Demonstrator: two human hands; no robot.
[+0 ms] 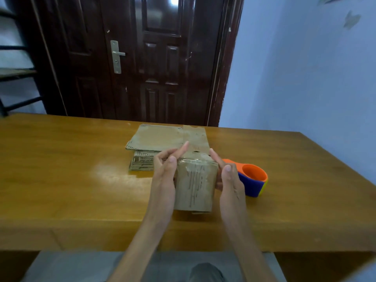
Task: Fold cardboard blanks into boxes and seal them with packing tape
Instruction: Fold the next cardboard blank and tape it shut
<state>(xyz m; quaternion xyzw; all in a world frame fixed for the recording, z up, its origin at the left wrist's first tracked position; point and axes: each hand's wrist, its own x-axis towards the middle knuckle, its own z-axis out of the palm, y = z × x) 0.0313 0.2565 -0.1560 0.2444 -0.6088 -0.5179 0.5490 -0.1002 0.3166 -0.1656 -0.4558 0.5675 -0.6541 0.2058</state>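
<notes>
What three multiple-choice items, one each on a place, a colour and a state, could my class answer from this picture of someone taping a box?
1. Where is the tape dispenser?
A. right of the box
B. on the blanks
C. on the floor

2. What colour is the dispenser's inside?
A. green
B. orange
C. white

3. How is the box held?
A. lying untouched
B. in one hand
C. between both hands

Key: 1 A, it lies on the table just past the right hand. 2 B, its inner ring is orange. 3 C, the left hand and right hand grip its sides, in front of the blanks.
</notes>
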